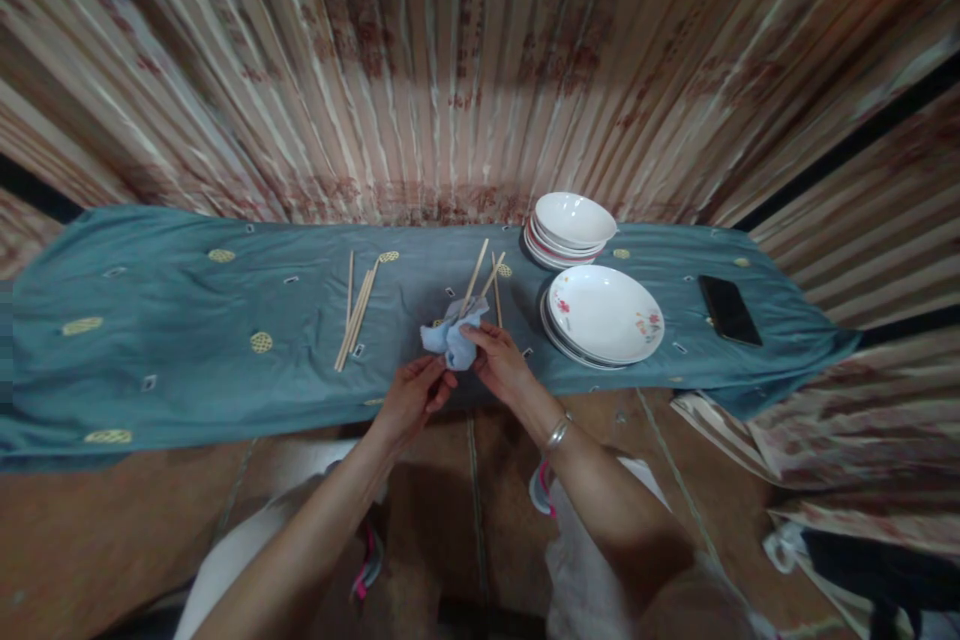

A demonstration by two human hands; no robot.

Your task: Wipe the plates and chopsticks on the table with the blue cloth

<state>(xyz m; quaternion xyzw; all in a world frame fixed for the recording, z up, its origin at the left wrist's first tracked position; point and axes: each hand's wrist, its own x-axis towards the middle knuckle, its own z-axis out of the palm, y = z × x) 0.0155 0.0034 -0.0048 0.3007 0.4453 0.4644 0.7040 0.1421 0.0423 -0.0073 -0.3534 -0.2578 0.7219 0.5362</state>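
A pale blue cloth [454, 338] is bunched up over the front part of the table. My right hand [501, 358] grips it from the right, with the fingers closed on the fabric. Two light wooden chopsticks [475, 275] stick out from the top of the cloth, spread in a narrow V; their lower ends are hidden in it. My left hand [416, 392] is at the lower left edge of the cloth, its thumb and fingers pinched together there. Just right of the cloth lies another chopstick [496, 290], partly behind my right hand. Several loose chopsticks [358, 315] lie to the left.
Flowered white plates [606, 313] are stacked to the right, with a stack of white bowls [574, 220] behind them. A black phone [729, 310] lies farther right. The blue-green tablecloth [180, 320] covers a long narrow table against a pleated curtain [420, 70].
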